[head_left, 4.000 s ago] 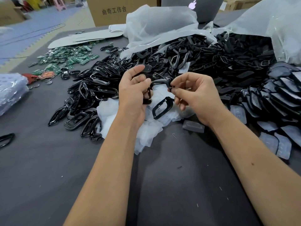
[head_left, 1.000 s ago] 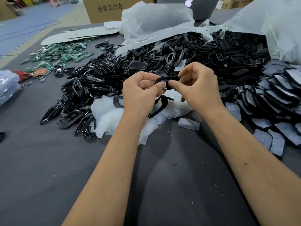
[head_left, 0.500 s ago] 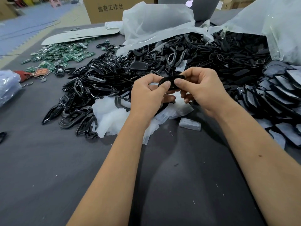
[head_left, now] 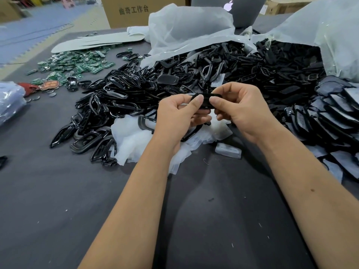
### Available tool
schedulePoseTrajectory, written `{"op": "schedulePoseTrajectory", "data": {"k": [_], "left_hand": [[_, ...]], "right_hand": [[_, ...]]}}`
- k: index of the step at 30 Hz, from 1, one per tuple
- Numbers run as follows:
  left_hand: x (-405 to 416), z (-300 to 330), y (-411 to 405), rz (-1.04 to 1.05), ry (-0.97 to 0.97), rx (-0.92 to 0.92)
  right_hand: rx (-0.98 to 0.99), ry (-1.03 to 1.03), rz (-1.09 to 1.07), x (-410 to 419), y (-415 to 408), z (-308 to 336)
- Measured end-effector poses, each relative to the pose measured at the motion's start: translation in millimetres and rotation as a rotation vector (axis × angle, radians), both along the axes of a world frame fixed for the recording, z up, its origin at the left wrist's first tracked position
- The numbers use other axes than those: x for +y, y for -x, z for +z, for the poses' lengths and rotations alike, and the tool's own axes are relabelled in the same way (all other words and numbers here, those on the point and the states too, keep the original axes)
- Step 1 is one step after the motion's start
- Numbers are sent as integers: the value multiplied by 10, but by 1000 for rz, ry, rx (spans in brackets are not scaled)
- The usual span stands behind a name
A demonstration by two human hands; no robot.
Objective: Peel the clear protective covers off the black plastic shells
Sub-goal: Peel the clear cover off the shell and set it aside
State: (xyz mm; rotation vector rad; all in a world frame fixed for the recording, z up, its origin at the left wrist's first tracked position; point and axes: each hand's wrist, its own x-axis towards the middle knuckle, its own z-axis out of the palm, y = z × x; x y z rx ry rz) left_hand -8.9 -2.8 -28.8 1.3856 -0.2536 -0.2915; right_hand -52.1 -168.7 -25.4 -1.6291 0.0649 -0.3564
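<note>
Far left edge: a bluish plastic bag (head_left: 9, 100) on the dark desk (head_left: 58, 200). Just right of it, a red-brown scrap (head_left: 29, 86) and a few coin cells (head_left: 36, 98). Behind those, a spread of green circuit boards (head_left: 77, 63) w/ a flat pale card sheet (head_left: 97, 42) further back and a cardboard box (head_left: 139, 10) w/ printed characters behind that.

Centre-left: big heap of black frames (head_left: 120, 98), glossy, tangled, reaching fwd to the desk's middle. In front of the heap, a pile of peeled clear covers (head_left: 134, 138), whitish, crumpled; one grey frame lies on it.

Centre: left hand (head_left: 174, 117) and right hand (head_left: 242, 111) meet above that pile, well off the desk. Between them is one black shell (head_left: 206, 100), held roughly level. Left thumb and fingers (head_left: 198, 100) pinch its left end; right thumb and fingers (head_left: 215, 100) pinch its right end. Other fingers of both hands curl under. Can't tell if a cover is on it – too small and dark.

Behind hands: a crumpled white bag (head_left: 190, 30) spilling frames, laptop (head_left: 244, 10) at the back.

Right of centre: a single clear cover (head_left: 228, 150) flat on the desk, just beside the right forearm. Far right: another clear bag (head_left: 334, 35) over a heap of matte black parts (head_left: 281, 74), and nearer, rows of flat black shells (head_left: 334, 117) overlapping like tiles, some w/ greyish film faces.
</note>
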Motion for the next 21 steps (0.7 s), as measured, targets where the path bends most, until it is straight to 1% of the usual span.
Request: {"op": "schedulePoseTrajectory", "data": {"k": [3, 7, 9, 11, 13, 14, 15, 16, 17, 19, 21], "left_hand": [[-18, 7, 5, 22, 6, -38], [-38, -6, 12, 49, -143, -150], [-33, -10, 11, 74, -180, -169], [-24, -6, 10, 113, -198, -201], [-12, -13, -1, 173, -223, -248], [0, -18, -16, 203, -230, -263], [8, -19, -28, 227, -218, -263], [16, -23, -38, 250, -194, -251], [23, -26, -49, 261, -155, -234], [25, -26, -62, 259, -82, -203], [25, -26, -66, 256, -41, -178]], "right_hand": [[-21, 3, -25, 16, -1, -1], [-29, 80, -35, 13, 7, -3], [-29, 145, -53, 13, 20, 2], [-35, 268, -88, -8, 34, 36], [-31, 545, -74, -90, 41, 111], [7, 697, -12, -139, 45, 168], [75, 808, 80, -179, 47, 226], [160, 866, 172, -203, 53, 272], [241, 886, 245, -210, 56, 302], [350, 907, 313, -190, 53, 305], [384, 949, 325, -141, 51, 278]]}}
